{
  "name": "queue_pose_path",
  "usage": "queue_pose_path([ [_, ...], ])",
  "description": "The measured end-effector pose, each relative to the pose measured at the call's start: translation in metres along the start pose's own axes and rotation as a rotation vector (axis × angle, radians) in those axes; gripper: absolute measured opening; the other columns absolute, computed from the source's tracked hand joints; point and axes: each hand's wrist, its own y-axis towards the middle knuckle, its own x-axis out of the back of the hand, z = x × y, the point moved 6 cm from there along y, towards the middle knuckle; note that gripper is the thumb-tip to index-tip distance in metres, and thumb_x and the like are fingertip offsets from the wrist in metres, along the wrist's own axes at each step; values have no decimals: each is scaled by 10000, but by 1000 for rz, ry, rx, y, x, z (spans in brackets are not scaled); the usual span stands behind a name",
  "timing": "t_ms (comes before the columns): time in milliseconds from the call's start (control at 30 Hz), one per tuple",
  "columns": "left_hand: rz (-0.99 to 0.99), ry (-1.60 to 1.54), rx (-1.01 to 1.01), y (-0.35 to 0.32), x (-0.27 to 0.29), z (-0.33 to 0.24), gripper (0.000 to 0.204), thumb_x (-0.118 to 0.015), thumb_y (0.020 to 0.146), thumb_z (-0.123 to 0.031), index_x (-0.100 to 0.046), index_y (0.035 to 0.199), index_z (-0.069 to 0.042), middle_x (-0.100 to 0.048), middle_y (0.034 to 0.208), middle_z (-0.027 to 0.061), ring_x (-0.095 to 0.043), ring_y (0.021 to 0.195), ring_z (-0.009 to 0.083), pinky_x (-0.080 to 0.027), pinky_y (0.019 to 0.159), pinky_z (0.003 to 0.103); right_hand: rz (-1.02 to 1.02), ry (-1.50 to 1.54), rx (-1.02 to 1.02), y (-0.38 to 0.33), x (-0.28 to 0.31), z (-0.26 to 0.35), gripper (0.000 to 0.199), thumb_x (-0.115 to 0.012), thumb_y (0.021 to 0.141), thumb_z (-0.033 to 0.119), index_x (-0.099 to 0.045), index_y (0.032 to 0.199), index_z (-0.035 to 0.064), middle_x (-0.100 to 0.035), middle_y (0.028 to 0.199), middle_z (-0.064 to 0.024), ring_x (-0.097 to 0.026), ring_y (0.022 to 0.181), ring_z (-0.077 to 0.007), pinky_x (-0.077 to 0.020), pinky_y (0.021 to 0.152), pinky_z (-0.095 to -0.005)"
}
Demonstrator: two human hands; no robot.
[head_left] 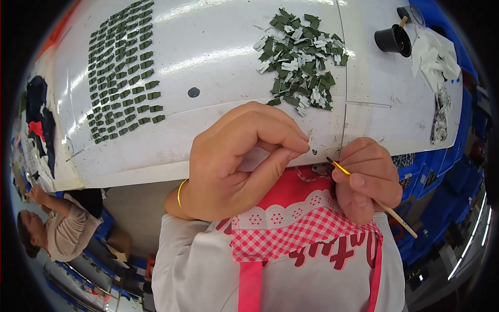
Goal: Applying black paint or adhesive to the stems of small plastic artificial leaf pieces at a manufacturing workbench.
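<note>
My left hand (236, 156) is raised over the near edge of the table, thumb and forefinger pressed together in a pinch. Whatever sits between those fingertips is too small or hidden to make out. A thin paintbrush (341, 168) with a gold ferrule, dark tip and pale wooden handle is gripped in my right hand (371, 179). Its tip points left toward the pinched fingers, a short gap away. Just beyond them lies a tiny dark ring-like mark or piece (314, 152). Farther off is a loose heap of small dark green and whitish-grey pieces (304, 60).
Rows of small dark green pieces (122, 73) cover the table's left. A black cup (392, 40) with a stick in it stands at the far right, beside crumpled white paper (434, 54). Blue bins (431, 177) line the right side. Another person (67, 223) sits at left.
</note>
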Motion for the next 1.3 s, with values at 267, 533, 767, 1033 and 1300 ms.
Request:
queue_pose_path([
  [267, -22, 12, 11, 2, -1, -6, 212, -616, 757, 163, -616, 920, 29, -616, 945, 148, -587, 759, 175, -477, 674, 229, -24, 0, -21, 0, 3, 2, 161, -545, 854, 118, -590, 975, 21, -656, 779, -142, -548, 598, -186, -473, 552, -323],
  [533, -135, -21, 67, 0, 2, -2, 227, -659, 743, 136, -669, 944, 30, -640, 890, 82, -570, 678, 109, -456, 597, 178, -55, 7, -25, 0, 4, 0, 177, -550, 790, 52, -616, 947, 5, -655, 809, -138, -549, 616, -197, -490, 587, -342],
  [767, -168, 15, 0, -16, 28, -30, 238, -669, 735, 139, -672, 951, 38, -670, 889, 111, -591, 701, 130, -464, 601, 176, -146, -3, 8, -6, 6, -1, 185, -512, 835, 115, -602, 956, 7, -661, 786, -157, -532, 608, -194, -467, 566, -338],
  [1033, -681, 570, 73, -34, 209, -89, 173, -708, 816, 4, -689, 982, 49, -704, 900, 95, -608, 759, 109, -482, 733, 186, -131, -5, 58, -13, 8, -4, 179, -508, 831, 104, -584, 962, 9, -651, 746, -147, -502, 598, -179, -462, 568, -333],
  [1300, -466, 714, 234, -44, 225, -84, 155, -719, 799, 8, -691, 947, 44, -693, 952, 95, -585, 778, 98, -462, 744, 179, -118, -51, 40, -11, 6, -4, 218, -472, 847, 106, -593, 1010, 24, -627, 711, -117, -487, 640, -172, -419, 609, -328],
])
